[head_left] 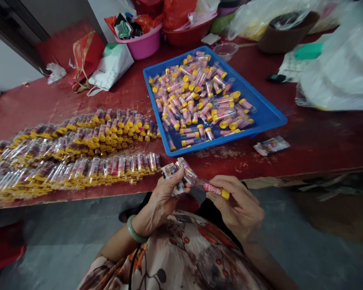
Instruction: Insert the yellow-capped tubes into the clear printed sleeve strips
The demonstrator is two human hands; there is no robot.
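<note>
My left hand (166, 195), with a green bangle at the wrist, grips small printed plastic wrappers (170, 170) in front of the table edge. One printed clear wrapper (187, 170) sticks out past the thumb toward the right. Between the thumb and fingers of my right hand (236, 203) is a clear tube (213, 189) with pink contents and a yellow cap. The tube's far end is close to the wrapper opening; whether it is inside cannot be made out. Behind the hands, a blue tray (264, 112) holds many similar tubes.
Stacked rows of wrapped yellow-capped tubes (93, 169) cover the table's left front. Flat wrappers (271, 145) lie right of the tray. Pink (143, 43) and red (187, 34) basins stand behind. Plastic bags (339, 76) fill the right side. A red stool (6, 249) is lower left.
</note>
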